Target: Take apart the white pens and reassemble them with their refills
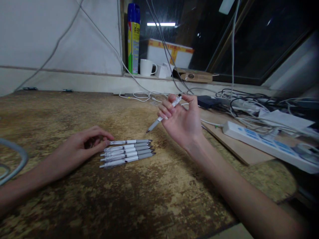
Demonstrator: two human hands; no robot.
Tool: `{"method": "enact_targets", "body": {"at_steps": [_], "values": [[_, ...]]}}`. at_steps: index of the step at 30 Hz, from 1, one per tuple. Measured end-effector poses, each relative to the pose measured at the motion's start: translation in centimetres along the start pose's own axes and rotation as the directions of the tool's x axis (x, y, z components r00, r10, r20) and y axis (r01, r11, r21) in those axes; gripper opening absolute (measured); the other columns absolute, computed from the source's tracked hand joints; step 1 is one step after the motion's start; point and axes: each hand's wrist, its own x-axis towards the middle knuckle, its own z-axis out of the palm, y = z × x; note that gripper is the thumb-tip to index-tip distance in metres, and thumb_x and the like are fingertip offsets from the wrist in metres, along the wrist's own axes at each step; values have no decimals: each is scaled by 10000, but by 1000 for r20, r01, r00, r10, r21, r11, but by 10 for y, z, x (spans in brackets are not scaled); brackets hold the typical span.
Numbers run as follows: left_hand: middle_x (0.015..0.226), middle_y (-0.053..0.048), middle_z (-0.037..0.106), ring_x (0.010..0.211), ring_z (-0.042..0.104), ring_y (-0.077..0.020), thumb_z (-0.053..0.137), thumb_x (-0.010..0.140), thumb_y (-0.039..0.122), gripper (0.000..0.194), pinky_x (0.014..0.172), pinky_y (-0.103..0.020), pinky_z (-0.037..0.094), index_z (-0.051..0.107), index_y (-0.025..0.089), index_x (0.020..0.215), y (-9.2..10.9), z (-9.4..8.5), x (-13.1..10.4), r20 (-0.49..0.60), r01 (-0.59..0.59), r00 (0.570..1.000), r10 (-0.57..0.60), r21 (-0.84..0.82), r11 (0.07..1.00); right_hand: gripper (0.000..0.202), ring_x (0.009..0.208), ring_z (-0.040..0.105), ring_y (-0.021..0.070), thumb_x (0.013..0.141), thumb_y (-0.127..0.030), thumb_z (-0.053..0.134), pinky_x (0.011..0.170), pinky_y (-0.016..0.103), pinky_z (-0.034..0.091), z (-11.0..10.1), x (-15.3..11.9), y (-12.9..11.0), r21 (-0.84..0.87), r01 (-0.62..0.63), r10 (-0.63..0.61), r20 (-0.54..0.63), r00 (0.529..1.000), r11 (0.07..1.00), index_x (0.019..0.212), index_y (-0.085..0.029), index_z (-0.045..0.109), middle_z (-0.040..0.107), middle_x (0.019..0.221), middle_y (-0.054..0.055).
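Observation:
Several white pens with grey grips (132,159) lie side by side on the worn wooden table (159,199), their tips to the right. At the top of this row, my left hand (87,142) pinches the left end of a pen (127,142). My right hand (181,119) is raised above the table, to the right of the row, palm turned up. Its fingers are closed round another white and grey pen (155,124), whose tip points down and left toward the row.
At the right are a white power strip (269,146), a flat board (231,142) and tangled cables. A spray can (134,39), a white mug (147,67) and a cardboard box (195,76) stand along the window ledge. A grey cable loops at the left edge.

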Motion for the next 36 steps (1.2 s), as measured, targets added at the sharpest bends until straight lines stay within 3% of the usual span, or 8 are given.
{"method": "enact_targets", "body": {"at_steps": [8, 16, 22, 29, 36], "values": [[985, -28, 667, 803, 574, -190, 522, 952, 526, 364, 677, -275, 428, 707, 277, 1142, -3, -1, 0, 64, -33, 998, 28, 64, 997, 387, 591, 366, 192, 919, -627, 451, 584, 333, 375, 1, -1, 0, 63, -21, 17, 65, 998, 998, 951, -265, 585, 315, 593, -20], [1010, -33, 666, 835, 586, -204, 543, 933, 533, 366, 709, -298, 437, 721, 278, 1127, -4, -3, 2, 88, -25, 996, 20, 52, 998, 383, 591, 358, 196, 920, -626, 436, 593, 336, 369, 1, -2, -1, 33, -24, 22, 35, 999, 999, 946, -270, 576, 304, 601, -21], [1067, -41, 666, 905, 593, -223, 542, 935, 539, 372, 759, -316, 454, 718, 279, 1133, -9, -4, 3, 108, -35, 994, 31, 32, 999, 360, 568, 358, 180, 901, -618, 501, 574, 325, 365, 3, -2, -4, 194, -56, 56, 8, 998, 979, 880, -262, 548, 306, 582, -30], [1073, -38, 658, 888, 581, -212, 528, 960, 524, 359, 739, -310, 448, 698, 275, 1156, -15, -8, 3, 145, -57, 988, 50, 42, 998, 277, 533, 349, 158, 892, -512, 553, 538, 304, 359, 4, -1, -6, 474, -120, 121, 28, 992, 873, 794, -260, 498, 315, 565, -47], [1068, -31, 668, 902, 590, -222, 504, 971, 509, 346, 732, -303, 452, 699, 276, 1138, -12, -9, 2, 148, -38, 988, 29, 56, 998, 266, 521, 345, 149, 900, -477, 564, 526, 295, 348, 4, 0, -7, 520, -137, 147, 21, 989, 843, 771, -254, 497, 313, 562, -52]]}}
